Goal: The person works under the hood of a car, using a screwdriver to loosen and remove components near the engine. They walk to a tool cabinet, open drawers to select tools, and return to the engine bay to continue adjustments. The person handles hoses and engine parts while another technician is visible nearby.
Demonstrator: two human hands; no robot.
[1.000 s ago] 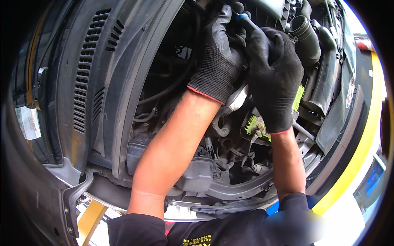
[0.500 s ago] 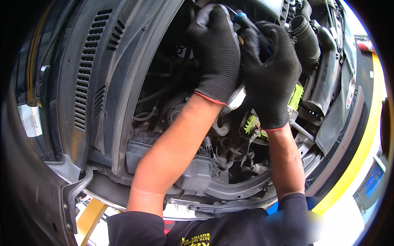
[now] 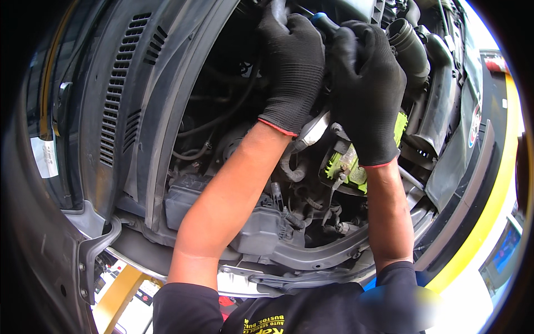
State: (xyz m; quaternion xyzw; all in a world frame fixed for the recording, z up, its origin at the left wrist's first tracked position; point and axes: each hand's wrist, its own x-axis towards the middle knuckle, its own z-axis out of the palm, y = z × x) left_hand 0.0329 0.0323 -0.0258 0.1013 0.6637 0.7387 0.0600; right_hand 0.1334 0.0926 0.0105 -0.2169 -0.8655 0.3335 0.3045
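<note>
Both my hands wear black knit gloves with red cuffs and reach into the far part of a car's engine bay. In my right hand (image 3: 370, 92) is a screwdriver (image 3: 321, 20) with a blue-tipped handle; its thin shaft points up and left. The fingers of that hand curl round the handle. My left hand (image 3: 293, 67) is just left of the screwdriver, near its shaft, with its fingers bent. Its fingertips are blurred and partly cut off at the upper edge, so what they grip is hidden.
A bright green battery-like part (image 3: 346, 166) lies below my right wrist. A ribbed intake hose (image 3: 409, 44) stands at the right. Beneath my left forearm is a grey plastic box (image 3: 258, 231). The slotted cowl panel (image 3: 119, 89) runs along the left, and the metal front edge curves below.
My left hand has shifted slightly, its fingers now nearer the upper edge. The screwdriver and right hand have turned a little, and the whole view has moved slightly.
</note>
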